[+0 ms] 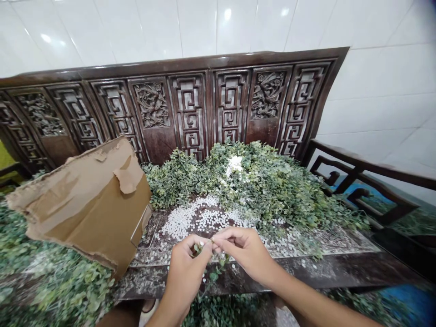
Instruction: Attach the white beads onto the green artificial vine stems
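My left hand (190,261) and my right hand (240,247) meet above the front edge of the bench seat, fingertips pinched close together. A small sprig of green artificial leaves (215,274) hangs below the fingers, with some leaves showing inside my left hand. Both hands are closed on this sprig; the exact spot between the fingertips is too small to make out. Just beyond the hands, many small white round pieces (180,220) lie scattered over the dark seat. Behind them rises a large heap of green sprigs (282,186), with a white clump (234,165) on top.
A torn cardboard piece (98,209) stands tilted at the left, with more green sprigs (64,281) around it. The carved wooden backrest (156,141) closes off the back, before a white tiled wall (197,27). An openwork armrest (368,168) bounds the right side.
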Demonstrator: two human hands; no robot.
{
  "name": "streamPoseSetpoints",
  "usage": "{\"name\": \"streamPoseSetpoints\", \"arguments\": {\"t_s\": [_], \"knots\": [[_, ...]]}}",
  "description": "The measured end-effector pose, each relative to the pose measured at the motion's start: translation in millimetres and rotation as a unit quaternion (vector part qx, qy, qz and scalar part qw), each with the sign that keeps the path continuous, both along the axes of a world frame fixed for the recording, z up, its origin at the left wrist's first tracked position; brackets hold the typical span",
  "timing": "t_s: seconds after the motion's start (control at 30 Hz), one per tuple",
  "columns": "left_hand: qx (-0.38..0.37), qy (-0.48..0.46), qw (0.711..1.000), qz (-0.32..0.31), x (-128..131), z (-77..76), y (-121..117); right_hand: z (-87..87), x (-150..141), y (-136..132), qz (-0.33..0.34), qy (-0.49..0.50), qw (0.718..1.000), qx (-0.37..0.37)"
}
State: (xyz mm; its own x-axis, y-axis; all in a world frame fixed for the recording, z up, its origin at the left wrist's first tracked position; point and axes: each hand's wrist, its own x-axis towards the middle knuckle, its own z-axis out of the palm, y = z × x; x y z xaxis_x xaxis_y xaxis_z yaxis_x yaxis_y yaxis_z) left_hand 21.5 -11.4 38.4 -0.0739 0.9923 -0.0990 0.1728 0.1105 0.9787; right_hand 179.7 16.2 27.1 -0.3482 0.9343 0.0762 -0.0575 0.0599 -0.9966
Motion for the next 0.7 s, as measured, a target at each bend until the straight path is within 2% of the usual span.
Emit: {"name": "streamPoseSetpoints", "arguments": {"t_s": [0.23, 0.5, 0.7], "knots": [[0.003, 0.015, 1.000, 0.002, 1.1, 3.3, -2.8, -0.8, 2.2, 0.1, -0.004, -0.008, 1.000, -0.009], [-0.002, -0.001, 1.000, -0.009, 2.6, 3.1, -4.1, 5.8, 5.8, -1.1, 0.001, -0.071, 0.996, 0.059], [0.000, -0.032, 0.999, -0.015, 2.3, -0.5, -2.1, 2.9, 4.2, -1.5, -0.004, -0.070, 0.996, 0.055]]}}
